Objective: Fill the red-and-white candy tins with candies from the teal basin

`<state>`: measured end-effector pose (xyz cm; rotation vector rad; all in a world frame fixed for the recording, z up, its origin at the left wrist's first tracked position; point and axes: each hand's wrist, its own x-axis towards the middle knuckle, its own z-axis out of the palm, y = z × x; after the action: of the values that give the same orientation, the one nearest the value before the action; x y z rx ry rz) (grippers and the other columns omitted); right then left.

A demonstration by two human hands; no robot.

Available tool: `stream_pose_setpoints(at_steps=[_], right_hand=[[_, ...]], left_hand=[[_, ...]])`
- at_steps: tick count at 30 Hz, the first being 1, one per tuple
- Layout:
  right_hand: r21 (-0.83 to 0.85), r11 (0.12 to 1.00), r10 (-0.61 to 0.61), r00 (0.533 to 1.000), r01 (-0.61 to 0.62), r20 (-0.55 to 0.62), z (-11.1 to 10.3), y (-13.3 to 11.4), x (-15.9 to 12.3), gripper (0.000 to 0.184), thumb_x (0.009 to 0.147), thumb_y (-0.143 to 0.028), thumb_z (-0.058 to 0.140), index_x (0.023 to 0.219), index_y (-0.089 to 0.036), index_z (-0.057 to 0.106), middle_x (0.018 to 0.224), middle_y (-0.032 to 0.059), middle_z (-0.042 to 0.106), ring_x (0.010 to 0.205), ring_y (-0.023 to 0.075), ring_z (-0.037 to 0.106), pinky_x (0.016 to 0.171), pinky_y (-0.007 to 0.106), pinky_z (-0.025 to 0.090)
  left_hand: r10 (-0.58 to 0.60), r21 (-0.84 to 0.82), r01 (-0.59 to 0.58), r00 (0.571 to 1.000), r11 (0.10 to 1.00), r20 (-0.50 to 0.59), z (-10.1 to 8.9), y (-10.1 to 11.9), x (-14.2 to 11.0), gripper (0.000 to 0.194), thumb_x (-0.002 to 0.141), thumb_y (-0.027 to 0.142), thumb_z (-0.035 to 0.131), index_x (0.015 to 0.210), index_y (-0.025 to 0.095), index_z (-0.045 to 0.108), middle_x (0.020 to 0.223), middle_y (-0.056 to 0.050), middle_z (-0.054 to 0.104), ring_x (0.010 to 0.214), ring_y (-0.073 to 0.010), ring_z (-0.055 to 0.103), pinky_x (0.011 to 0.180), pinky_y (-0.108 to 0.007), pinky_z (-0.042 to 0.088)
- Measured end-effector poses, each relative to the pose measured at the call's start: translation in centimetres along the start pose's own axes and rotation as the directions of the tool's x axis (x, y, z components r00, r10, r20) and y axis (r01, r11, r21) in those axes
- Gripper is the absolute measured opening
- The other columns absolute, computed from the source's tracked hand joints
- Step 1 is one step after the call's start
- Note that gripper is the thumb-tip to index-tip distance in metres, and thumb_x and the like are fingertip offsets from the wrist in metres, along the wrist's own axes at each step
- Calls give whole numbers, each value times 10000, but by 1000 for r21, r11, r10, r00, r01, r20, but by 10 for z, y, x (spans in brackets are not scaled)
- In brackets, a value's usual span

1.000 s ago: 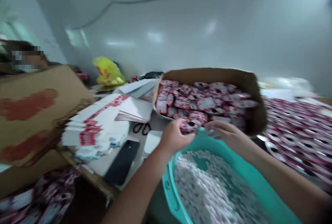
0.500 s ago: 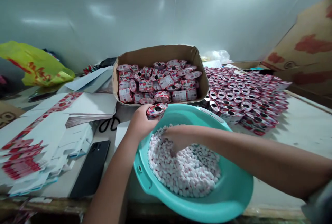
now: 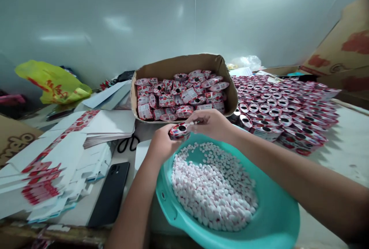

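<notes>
My left hand (image 3: pixel 163 143) grips a small strawberry-printed carton (image 3: pixel 179 130), its round dark hole facing up, over the rim of a turquoise basin (image 3: pixel 276 203). Right beside that hole is my right hand (image 3: pixel 211 122), with its fingers curled around a few white candies (image 3: pixel 193 126). Below both hands the basin holds a heap of small white and pinkish candies (image 3: pixel 213 191). Behind them stands a cardboard box (image 3: pixel 184 61) with many similar printed cartons (image 3: pixel 188 94) lying in it at various angles.
Right of the box, many upright cartons (image 3: pixel 284 120) with open holes stand packed together. Flat printed card blanks (image 3: pixel 54 164), a black phone (image 3: pixel 110 193) and scissors (image 3: pixel 128 144) lie at left. A yellow plastic bag (image 3: pixel 53 81) sits farther back.
My right hand has risen out of the candy heap to the carton's hole with candies in its fingers. My left hand still holds the carton. The view has shifted slightly.
</notes>
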<state>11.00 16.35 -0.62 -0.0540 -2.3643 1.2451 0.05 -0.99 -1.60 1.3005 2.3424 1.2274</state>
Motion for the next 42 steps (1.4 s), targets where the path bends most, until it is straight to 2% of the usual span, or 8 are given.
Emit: stream_pose_setpoints(at_steps=[4, 12, 23, 26, 30, 34, 38, 42], right_hand=[[-112, 990, -98, 985, 82, -143, 6, -2, -2, 204, 788, -364, 721, 878, -186, 763, 882, 50, 732, 766, 166, 638, 683, 277, 485], [-196, 975, -120, 989, 101, -86, 9, -4, -2, 138, 814, -299, 707, 900, -207, 764, 886, 32, 739, 789, 160, 659, 725, 270, 505], [-75, 993, -94, 994, 89, -61, 11, -1, -3, 175, 831, -321, 685, 936, -193, 739, 953, 45, 751, 859, 182, 690, 780, 286, 541], [-45, 992, -127, 978, 121, -165, 11, 1, -1, 221, 874, -363, 633, 965, -187, 731, 973, 59, 744, 887, 189, 685, 784, 293, 538], [-140, 988, -97, 952, 59, -290, 3, 10, 3, 219, 884, -338, 592, 964, -184, 726, 950, 65, 728, 866, 189, 659, 742, 291, 516], [-252, 966, 19, 990, -55, -143, -2, 27, -3, 209, 898, -293, 556, 970, -178, 715, 1014, 77, 716, 912, 199, 647, 787, 305, 506], [-325, 942, 111, 992, -84, 67, 4, 36, -20, 211, 904, -230, 546, 1000, -147, 715, 1041, 115, 713, 905, 216, 652, 811, 327, 512], [-362, 932, 119, 959, -18, 258, 12, 35, -31, 263, 865, -287, 645, 1090, -179, 730, 1145, 124, 698, 1060, 274, 637, 980, 399, 478]], left_hand=[[31, -14, -31, 999, 999, 29, -1, 1, -2, 407, 736, 389, 759, 1101, 209, 739, 1034, -26, 768, 899, -225, 703, 750, -261, 517], [134, -21, -133, 988, 991, 73, 1, 1, -3, 361, 778, 333, 731, 1124, 230, 734, 1047, 1, 766, 929, -212, 701, 772, -244, 503], [135, -31, -133, 990, 991, 41, 3, 0, -3, 355, 777, 324, 720, 1119, 227, 726, 1039, -4, 765, 933, -220, 704, 788, -254, 515], [116, -24, -116, 993, 993, -6, 4, 0, -2, 377, 753, 347, 742, 1105, 215, 729, 1073, -27, 762, 974, -236, 702, 801, -263, 527], [25, -15, -29, 981, 999, -193, -7, -9, 2, 440, 708, 375, 776, 1106, 197, 719, 1075, -59, 758, 964, -245, 704, 822, -298, 538], [-59, 11, 66, 943, 998, -328, -41, -33, 4, 473, 671, 388, 794, 1088, 178, 714, 1031, -72, 759, 938, -251, 698, 828, -329, 538], [-208, -97, 189, 940, 977, -269, -75, -66, 4, 541, 612, 378, 807, 1096, 162, 696, 951, -64, 763, 834, -238, 704, 745, -317, 543], [-347, -129, 327, 918, 936, -191, -88, -92, 2, 563, 557, 352, 813, 1066, 151, 682, 877, -52, 757, 766, -224, 699, 674, -291, 529]])
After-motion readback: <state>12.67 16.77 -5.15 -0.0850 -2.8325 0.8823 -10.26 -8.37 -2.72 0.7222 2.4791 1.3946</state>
